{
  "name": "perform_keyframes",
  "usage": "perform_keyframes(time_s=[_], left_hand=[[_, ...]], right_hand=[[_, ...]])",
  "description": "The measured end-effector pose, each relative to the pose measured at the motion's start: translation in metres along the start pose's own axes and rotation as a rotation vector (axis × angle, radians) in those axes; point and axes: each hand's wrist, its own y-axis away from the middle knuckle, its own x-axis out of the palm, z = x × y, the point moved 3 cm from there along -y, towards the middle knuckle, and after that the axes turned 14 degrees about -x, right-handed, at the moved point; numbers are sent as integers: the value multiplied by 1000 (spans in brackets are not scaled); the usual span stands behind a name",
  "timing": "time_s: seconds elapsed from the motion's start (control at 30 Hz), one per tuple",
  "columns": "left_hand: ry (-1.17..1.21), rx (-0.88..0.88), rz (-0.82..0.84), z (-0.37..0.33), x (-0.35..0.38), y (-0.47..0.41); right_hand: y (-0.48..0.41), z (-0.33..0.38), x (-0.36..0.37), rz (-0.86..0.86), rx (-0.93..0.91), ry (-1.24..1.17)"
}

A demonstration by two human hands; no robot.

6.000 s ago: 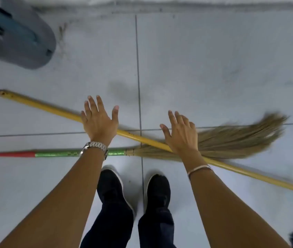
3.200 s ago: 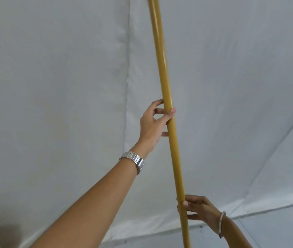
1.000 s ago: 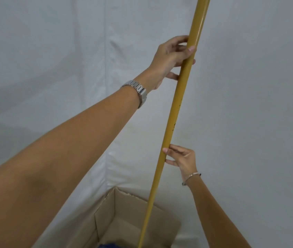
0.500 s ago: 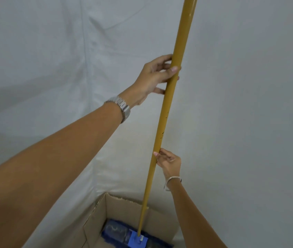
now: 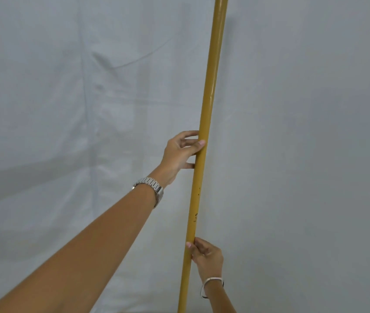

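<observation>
Both hands — left hand (image 5: 180, 152), right hand (image 5: 206, 256) — grip the yellow pole (image 5: 206, 114) (ends cut off).

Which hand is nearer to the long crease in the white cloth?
Left. The left hand grips the yellow pole below and right of the crease; the right hand holds it far lower.

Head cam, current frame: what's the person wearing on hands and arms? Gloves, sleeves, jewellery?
No gloves on the left hand or the right hand, and no sleeves in view on either forearm. The left wrist carries a silver watch with a metal link band. The right wrist carries a thin pale bangle.
</observation>
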Motion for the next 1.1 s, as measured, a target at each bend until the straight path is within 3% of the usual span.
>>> perform_keyframes(time_s=[0.1,0.2,0.33,0.5,0.67,0.8,0.87,0.97,1.1], left_hand=[[107,-52,-117,8,-3,-18],[83,-124,-61,16,-4,-30],[-48,-234,66,30,-4,-30],[-167,-267,58,44,-9,-23],[-310,-119,-84,55,-15,-6],[-1120,158,-354,55,-17,22],[-1369,351,-466,50,-11,40],[-1451,505,-509,39,5,72],[-1351,470,-551,30,28,113]], right_hand=[[-16,-1,6,18,-19,138],[-30,-5,9,20,34,370],[-40,-3,10,70,49,316],[-31,-11,2,125,66,318],[-17,-8,-18,42,35,380],[-11,23,-48,-21,-112,599],[-11,45,-62,-46,-212,747],[-7,92,-84,-87,-352,900],[11,155,-116,-125,-496,1075]])
